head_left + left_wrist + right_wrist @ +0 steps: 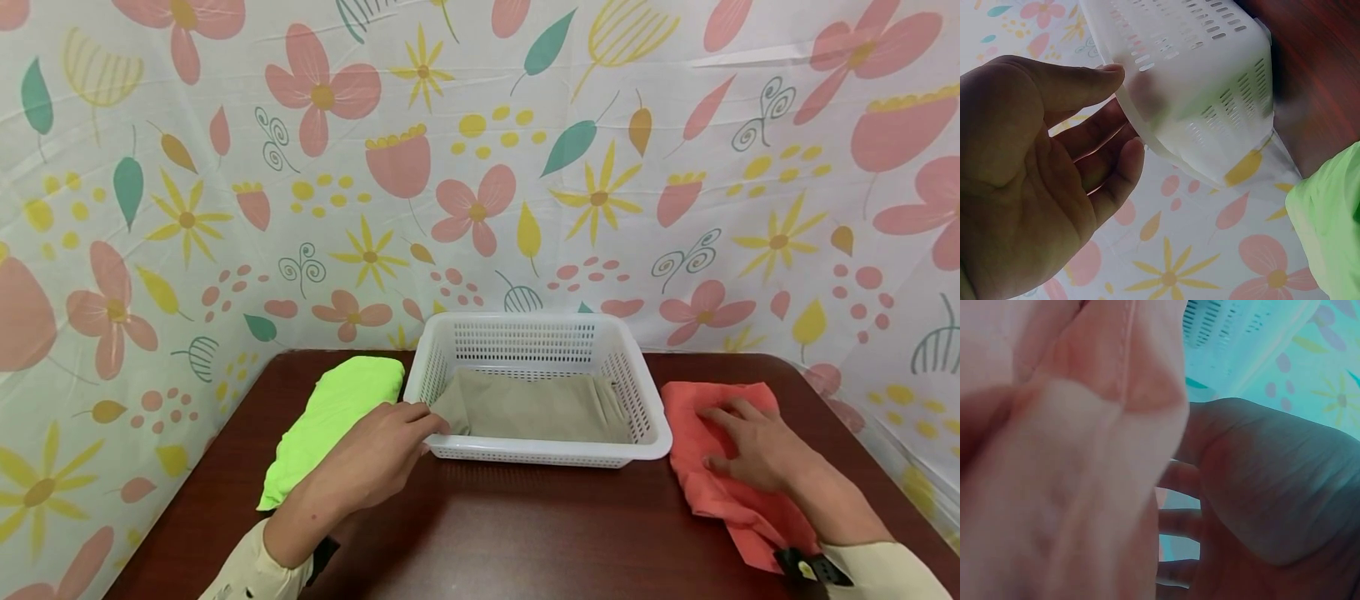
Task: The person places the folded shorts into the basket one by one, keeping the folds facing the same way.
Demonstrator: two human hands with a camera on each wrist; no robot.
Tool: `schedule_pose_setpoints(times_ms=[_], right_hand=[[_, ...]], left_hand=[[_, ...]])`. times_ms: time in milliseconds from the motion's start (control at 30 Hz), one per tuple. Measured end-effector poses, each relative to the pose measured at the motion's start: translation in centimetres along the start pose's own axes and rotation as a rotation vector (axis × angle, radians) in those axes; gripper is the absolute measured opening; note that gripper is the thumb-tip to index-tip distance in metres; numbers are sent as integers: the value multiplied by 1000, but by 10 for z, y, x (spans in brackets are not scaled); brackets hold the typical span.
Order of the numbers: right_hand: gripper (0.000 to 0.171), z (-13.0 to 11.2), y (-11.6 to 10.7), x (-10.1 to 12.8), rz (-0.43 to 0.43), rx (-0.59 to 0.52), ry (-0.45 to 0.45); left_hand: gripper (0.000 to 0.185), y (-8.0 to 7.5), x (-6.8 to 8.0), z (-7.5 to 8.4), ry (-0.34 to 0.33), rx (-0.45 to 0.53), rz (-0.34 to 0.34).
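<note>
Left hand point(378, 454) fingers loosely straight, tips touching basket point(545, 450) rim. Right hand point(750, 446) flat, fingers spread, pressing on red cloth point(720, 492). Green cloth point(337, 417) left of basket.

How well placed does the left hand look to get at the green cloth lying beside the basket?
Probably well. The left hand rests at the white basket rim, and the green cloth lies right beside it on the table, with nothing between.
</note>
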State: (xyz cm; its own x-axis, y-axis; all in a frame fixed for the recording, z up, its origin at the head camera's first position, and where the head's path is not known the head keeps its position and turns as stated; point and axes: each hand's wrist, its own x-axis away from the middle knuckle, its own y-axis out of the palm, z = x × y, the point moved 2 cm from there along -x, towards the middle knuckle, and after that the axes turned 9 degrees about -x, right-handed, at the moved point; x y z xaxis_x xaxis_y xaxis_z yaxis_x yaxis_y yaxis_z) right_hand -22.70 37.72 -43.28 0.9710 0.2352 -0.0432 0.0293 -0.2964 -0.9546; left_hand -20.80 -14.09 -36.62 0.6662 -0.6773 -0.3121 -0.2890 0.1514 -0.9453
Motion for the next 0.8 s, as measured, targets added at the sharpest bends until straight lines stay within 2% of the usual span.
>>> schedule_pose_setpoints(times_ms=[367, 800], right_hand=[[80, -8, 0, 2, -13, 28, 9], [79, -11, 0, 2, -48, 64, 25]], left_hand=[[35, 2, 1, 0, -2, -3, 2], [36, 1, 2, 1, 25, -5, 40]])
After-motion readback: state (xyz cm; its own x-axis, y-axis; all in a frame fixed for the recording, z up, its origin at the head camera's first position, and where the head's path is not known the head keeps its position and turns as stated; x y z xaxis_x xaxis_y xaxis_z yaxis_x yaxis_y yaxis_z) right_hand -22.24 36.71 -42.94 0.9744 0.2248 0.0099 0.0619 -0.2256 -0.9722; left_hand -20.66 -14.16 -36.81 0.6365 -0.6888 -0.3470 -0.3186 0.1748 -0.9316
